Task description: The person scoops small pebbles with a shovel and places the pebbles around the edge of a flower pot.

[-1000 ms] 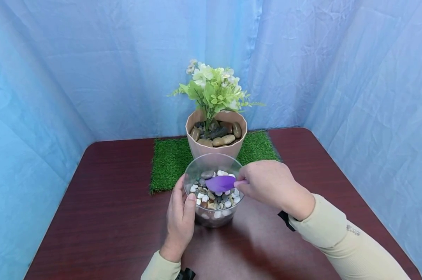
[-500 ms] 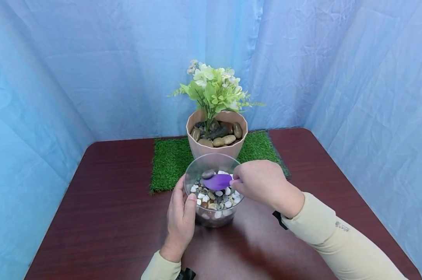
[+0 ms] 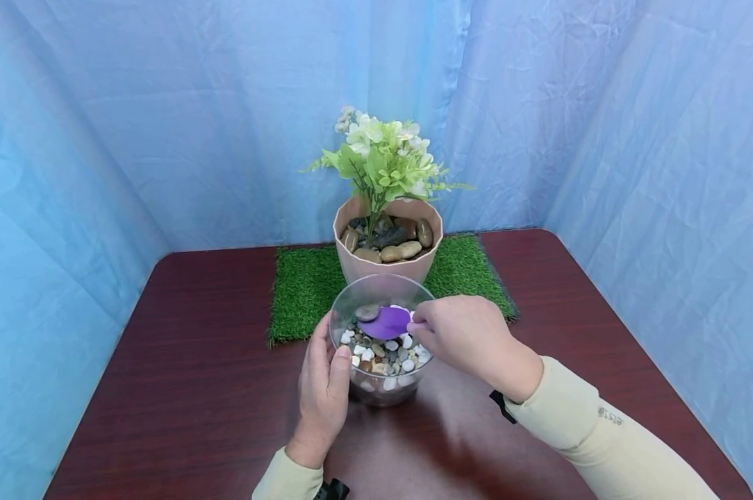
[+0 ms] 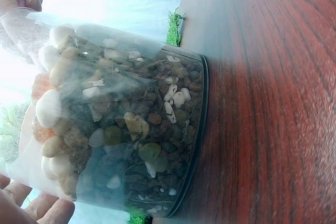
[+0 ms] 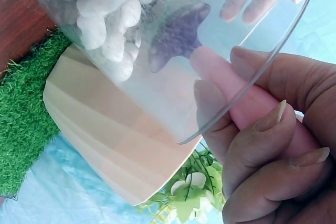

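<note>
A clear container [image 3: 384,397] of soil and mixed pebbles [image 3: 376,362] stands on the table before me. My left hand [image 3: 323,389] holds its left side, thumb at the front rim and fingers along the wall. My right hand [image 3: 476,340] grips the pink handle [image 5: 231,85] of a small trowel, fingers curled round it. The trowel's purple blade [image 3: 384,323] is inside the container over the pebbles, and its tip meets a larger grey stone [image 3: 367,313] at the back left. Whether the blade bears any pebbles is unclear.
Directly behind the container stands a pinkish flowerpot [image 3: 355,267] with large stones and a white-flowered plant [image 3: 383,156]. Under it lies a green grass mat [image 3: 301,292]. The dark red table [image 3: 195,361] is enclosed by blue curtains [image 3: 226,125].
My right hand and the trowel have moved slightly left, and the hand has dropped a little in the last half second. The grey stone has shifted slightly. My left hand keeps its place.
</note>
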Available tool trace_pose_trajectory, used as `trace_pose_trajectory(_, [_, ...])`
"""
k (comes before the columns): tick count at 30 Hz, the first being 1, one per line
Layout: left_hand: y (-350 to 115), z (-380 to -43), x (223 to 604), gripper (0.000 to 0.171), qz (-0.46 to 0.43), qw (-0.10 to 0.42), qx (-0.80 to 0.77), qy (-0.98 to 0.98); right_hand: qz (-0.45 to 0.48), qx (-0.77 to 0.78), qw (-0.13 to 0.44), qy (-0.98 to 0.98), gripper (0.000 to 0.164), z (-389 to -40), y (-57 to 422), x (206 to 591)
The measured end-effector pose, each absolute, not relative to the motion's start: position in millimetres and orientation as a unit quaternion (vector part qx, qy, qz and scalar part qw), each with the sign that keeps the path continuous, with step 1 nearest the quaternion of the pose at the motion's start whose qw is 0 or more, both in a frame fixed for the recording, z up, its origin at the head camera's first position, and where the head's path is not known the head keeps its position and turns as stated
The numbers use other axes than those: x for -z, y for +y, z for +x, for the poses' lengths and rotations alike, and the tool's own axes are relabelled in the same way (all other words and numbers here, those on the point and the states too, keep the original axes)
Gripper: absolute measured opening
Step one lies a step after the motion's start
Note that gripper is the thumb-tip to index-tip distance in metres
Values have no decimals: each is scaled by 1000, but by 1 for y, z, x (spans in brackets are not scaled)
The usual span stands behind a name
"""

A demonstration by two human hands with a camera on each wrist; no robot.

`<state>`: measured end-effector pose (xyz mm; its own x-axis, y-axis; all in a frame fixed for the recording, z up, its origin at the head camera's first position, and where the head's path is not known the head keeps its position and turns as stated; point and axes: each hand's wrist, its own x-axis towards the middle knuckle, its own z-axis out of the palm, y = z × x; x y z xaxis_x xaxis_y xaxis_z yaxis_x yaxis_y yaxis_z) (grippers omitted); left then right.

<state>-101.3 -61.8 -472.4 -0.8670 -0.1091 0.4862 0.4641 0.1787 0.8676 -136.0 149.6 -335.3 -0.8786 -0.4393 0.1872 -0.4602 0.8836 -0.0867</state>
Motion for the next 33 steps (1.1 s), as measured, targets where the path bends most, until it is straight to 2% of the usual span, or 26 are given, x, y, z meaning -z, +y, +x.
trace_pose_trajectory(8, [-63, -102, 473, 55, -118, 227, 625, -738, 264, -90, 134, -951, 7, -129, 158, 345])
trace_pose_trajectory(15, [-62, -102, 473, 54, -118, 224, 626, -738, 285, -123, 155, -938, 8, -126, 164, 351])
trace_pose_trajectory(23, [-62, -102, 473, 54, -121, 228, 625, -737, 263, -177, 115, -941, 9, -121, 172, 345])
trace_pose_trajectory(33, [-62, -101, 473, 54, -125, 228, 627, -734, 262, -190, 121, -939, 11, -120, 174, 336])
